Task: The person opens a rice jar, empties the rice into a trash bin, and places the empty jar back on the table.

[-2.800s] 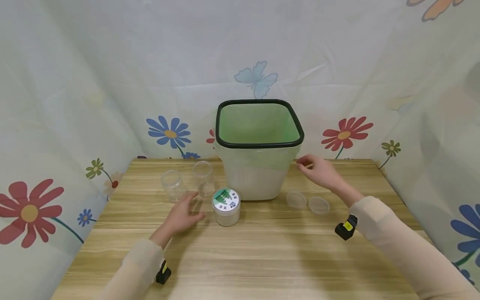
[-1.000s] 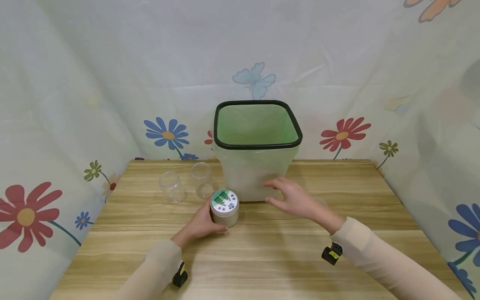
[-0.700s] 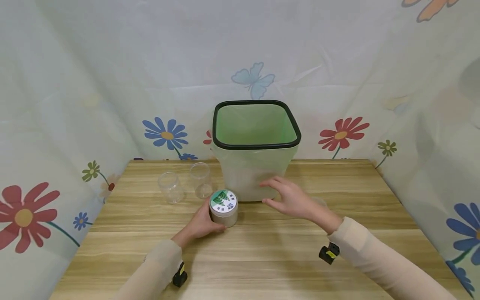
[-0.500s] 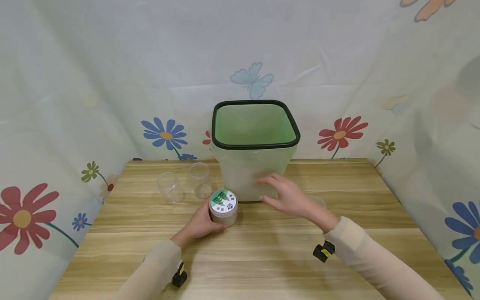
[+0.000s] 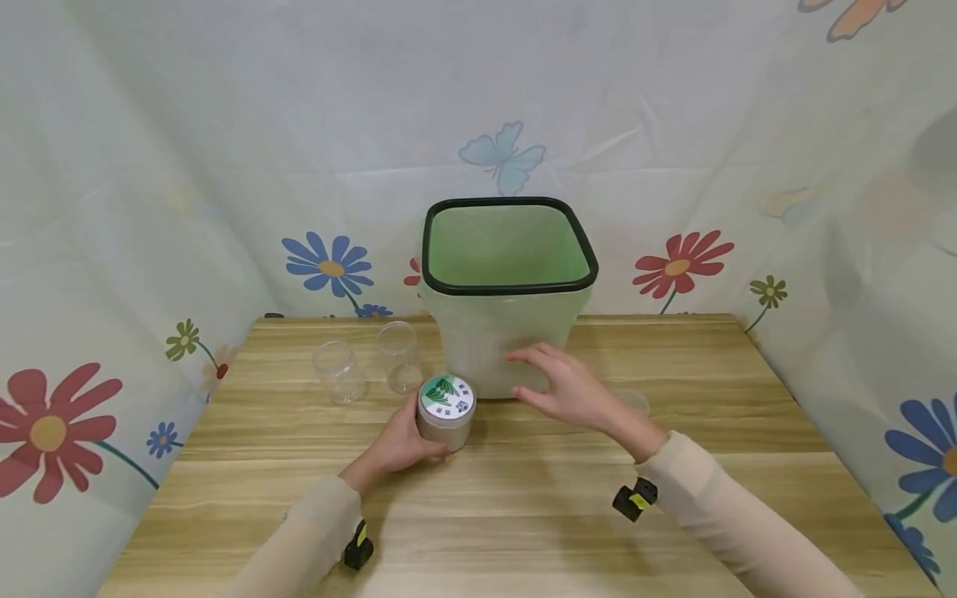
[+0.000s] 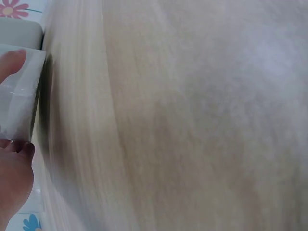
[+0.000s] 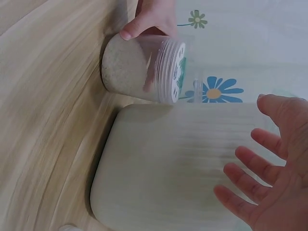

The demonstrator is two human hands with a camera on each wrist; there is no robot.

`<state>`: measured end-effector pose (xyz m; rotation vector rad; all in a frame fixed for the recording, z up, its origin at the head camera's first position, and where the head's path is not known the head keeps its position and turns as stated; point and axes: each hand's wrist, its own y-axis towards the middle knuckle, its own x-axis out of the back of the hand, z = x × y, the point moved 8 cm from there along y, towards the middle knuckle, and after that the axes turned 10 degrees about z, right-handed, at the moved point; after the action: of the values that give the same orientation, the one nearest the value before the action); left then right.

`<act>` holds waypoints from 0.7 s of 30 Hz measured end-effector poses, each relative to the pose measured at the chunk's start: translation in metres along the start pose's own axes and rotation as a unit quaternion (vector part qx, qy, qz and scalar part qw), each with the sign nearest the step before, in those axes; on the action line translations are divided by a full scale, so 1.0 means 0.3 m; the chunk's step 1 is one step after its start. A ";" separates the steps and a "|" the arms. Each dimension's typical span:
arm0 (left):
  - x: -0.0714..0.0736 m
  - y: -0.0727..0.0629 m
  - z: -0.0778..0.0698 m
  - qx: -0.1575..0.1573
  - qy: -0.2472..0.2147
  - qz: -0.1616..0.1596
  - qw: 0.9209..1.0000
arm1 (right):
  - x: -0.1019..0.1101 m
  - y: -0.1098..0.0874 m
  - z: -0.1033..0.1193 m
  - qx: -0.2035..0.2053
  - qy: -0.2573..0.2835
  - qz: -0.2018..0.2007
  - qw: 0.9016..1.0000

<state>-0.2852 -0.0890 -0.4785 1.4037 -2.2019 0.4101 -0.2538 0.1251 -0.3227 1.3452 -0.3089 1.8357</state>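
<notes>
My left hand (image 5: 399, 436) grips a clear screw-top jar (image 5: 446, 433) from its left side, thumb in front. The jar has a white and green printed lid (image 5: 446, 397), and the right wrist view shows pale, grainy contents inside the jar (image 7: 126, 67). In the left wrist view, the fingers and thumb sit on opposite sides of the jar (image 6: 21, 101). My right hand (image 5: 564, 389) hovers in front of the bin, holding nothing, its fingers spread and slightly bent. The off-white bin (image 5: 486, 357) has a green liner and a black rim; the jar stands at its front left.
Two clear empty jars (image 5: 341, 378) (image 5: 399, 365) stand on the wooden table (image 5: 478, 515), left of the bin. A clear flat disc (image 5: 634, 401) lies to the right, partly behind my right wrist. A flower-print curtain (image 5: 673, 166) surrounds the table.
My left hand has come rightward from beside the empty jars and taken hold of the lidded jar. My right hand has moved left from beside the bin to its front.
</notes>
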 end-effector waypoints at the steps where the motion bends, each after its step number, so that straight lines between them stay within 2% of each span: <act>1: 0.002 -0.002 -0.003 -0.001 0.005 -0.001 1.000 | -0.003 0.001 0.001 -0.001 0.003 0.000 1.000; 6: 0.007 -0.013 -0.023 0.002 0.016 0.000 1.000 | -0.025 0.002 0.002 -0.016 0.011 0.014 1.000; 14: 0.015 -0.045 -0.083 -0.010 0.005 -0.004 1.000 | -0.053 -0.003 0.010 -0.035 0.021 0.023 0.999; 21: 0.016 -0.069 -0.151 -0.038 0.011 -0.002 0.999 | -0.064 -0.006 0.023 -0.041 0.034 0.031 0.998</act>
<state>-0.2569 -0.0788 -0.4383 1.3564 -2.1741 0.3344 -0.2461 0.1132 -0.3373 1.2267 -0.3901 1.8945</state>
